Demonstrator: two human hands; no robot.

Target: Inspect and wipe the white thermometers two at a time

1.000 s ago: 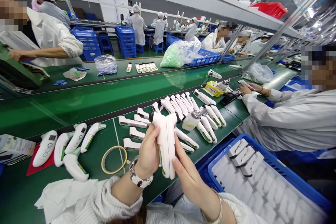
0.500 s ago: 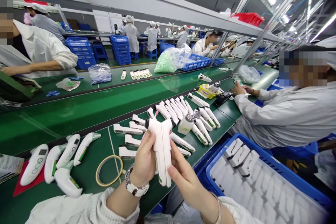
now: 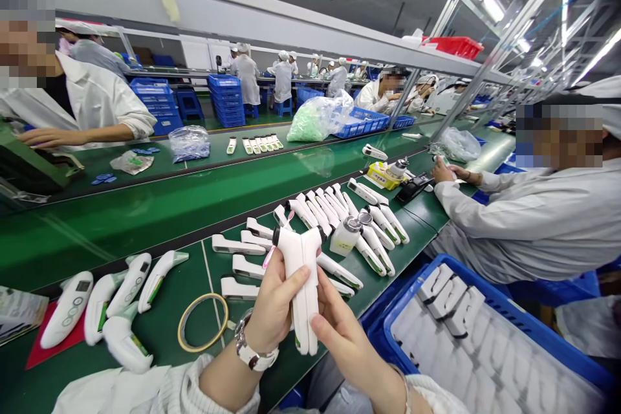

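Two white infrared thermometers (image 3: 301, 249) are held side by side, pressed together, their black-tipped heads pointing apart. My left hand (image 3: 272, 304) is closed round them from the left, with its thumb across the housings. My right hand (image 3: 345, 330) grips them from the right, its thumb near the lower ends. A thin pink thing (image 3: 268, 259) shows beside my left fingers, too hidden to name. Beyond my hands lie several more white thermometers (image 3: 317, 210) in a row. A white pump bottle (image 3: 345, 237) with a metal top stands among them.
A tape roll (image 3: 180, 330) lies left of my wrist, near several thermometers with pale green tips (image 3: 127, 343). At lower right a blue crate (image 3: 388, 326) holds white housings. A co-worker (image 3: 533, 226) sits at right; another person (image 3: 97, 97) works across the green belt (image 3: 160, 194).
My left thumb has moved up and across the front of the two thermometers. The view has shifted slightly, and both hands still hold the pair.
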